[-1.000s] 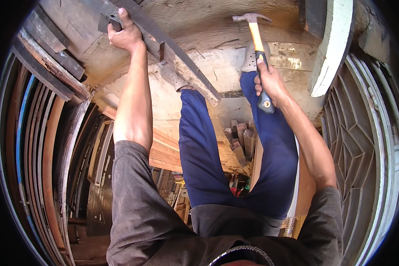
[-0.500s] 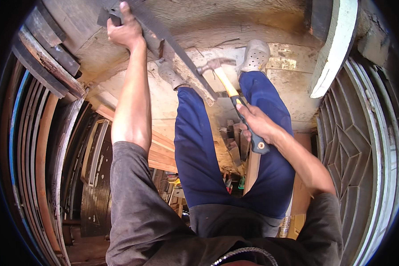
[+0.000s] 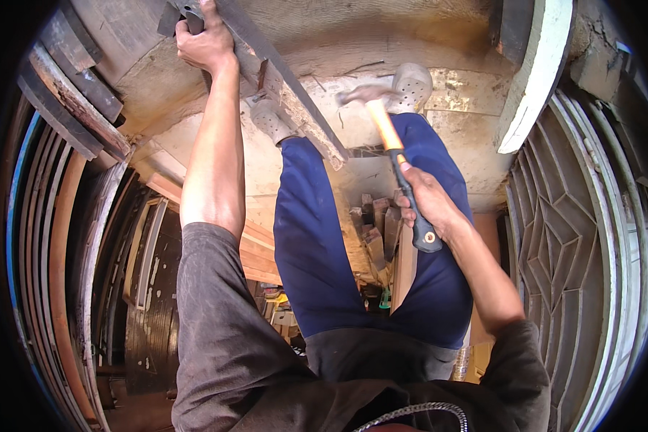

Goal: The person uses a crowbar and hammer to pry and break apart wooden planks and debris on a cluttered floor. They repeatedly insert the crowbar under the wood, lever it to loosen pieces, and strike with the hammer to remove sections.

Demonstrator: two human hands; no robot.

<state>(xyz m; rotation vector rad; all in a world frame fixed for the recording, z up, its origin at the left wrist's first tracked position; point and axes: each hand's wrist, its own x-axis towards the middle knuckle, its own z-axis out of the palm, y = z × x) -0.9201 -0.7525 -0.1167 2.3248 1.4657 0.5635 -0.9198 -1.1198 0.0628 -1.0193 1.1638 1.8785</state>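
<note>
My right hand (image 3: 426,199) is wrapped round the black grip of a claw hammer (image 3: 387,129), which has a yellow neck; its steel head is slightly blurred. That head hangs to the right of a long dark wooden beam (image 3: 281,75), apart from it. The beam slants from the top left down toward my feet, with a rough, splintered lower edge. At its upper part my left hand (image 3: 207,49) is closed round a dark block-like piece (image 3: 191,16) that lies against the beam. How that piece joins the beam is hidden by my fingers.
Grey clogs (image 3: 412,86) stand on the pale floor on both sides of the beam's lower end. Stacked frames and boards (image 3: 57,237) line the left, a lattice panel (image 3: 554,245) the right. A white-edged plank (image 3: 536,79) stands at upper right. Wood offcuts (image 3: 373,237) lie between my legs.
The hammer has moved right, its head away from the beam's edge. My right hand has shifted slightly right and down. My left hand stays at the beam's upper part.
</note>
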